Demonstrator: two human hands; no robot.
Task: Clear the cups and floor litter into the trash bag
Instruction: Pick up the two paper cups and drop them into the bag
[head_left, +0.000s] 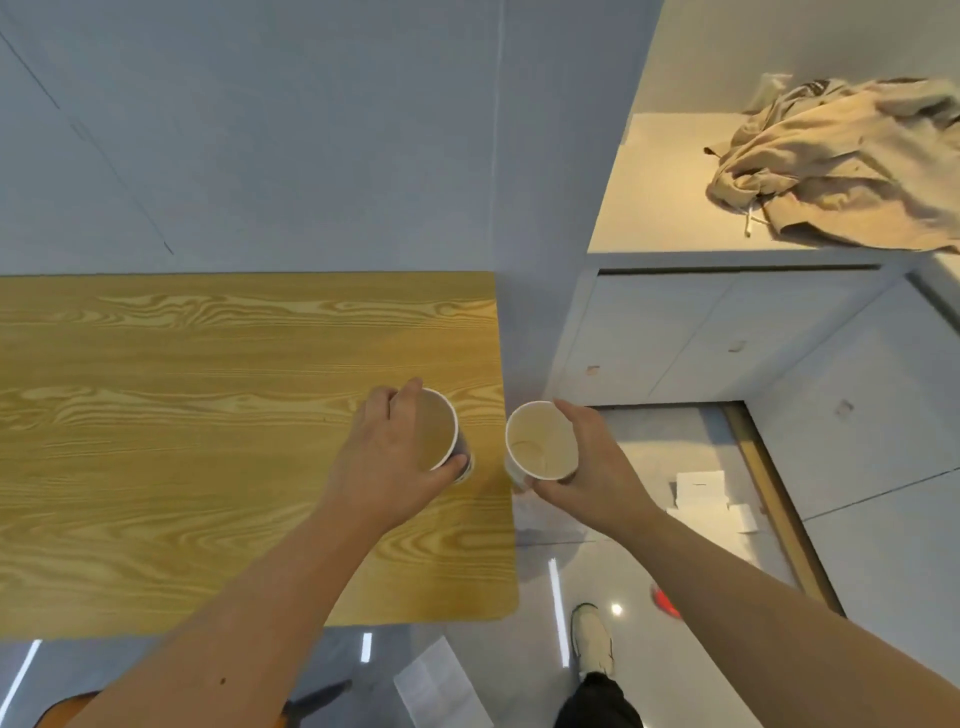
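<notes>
Two paper cups are in my hands. My left hand (395, 457) grips one paper cup (439, 431) near the right edge of the wooden table (182, 415), the cup tilted toward me. My right hand (592, 462) holds a second paper cup (540, 441) in the air just past the table's right edge, its mouth facing me with a brown stain inside. On the floor lie a folded white paper (441, 686) near my feet, white cardboard pieces (711, 499) to the right, and a small red scrap (665, 603). No trash bag is in view.
A white counter (675, 208) at the upper right carries a crumpled beige garment (841, 166), with cabinet doors (701, 332) below. A grey wall stands behind the table. My shoe (592, 644) is on the glossy grey floor. An orange object (62, 709) sits at bottom left.
</notes>
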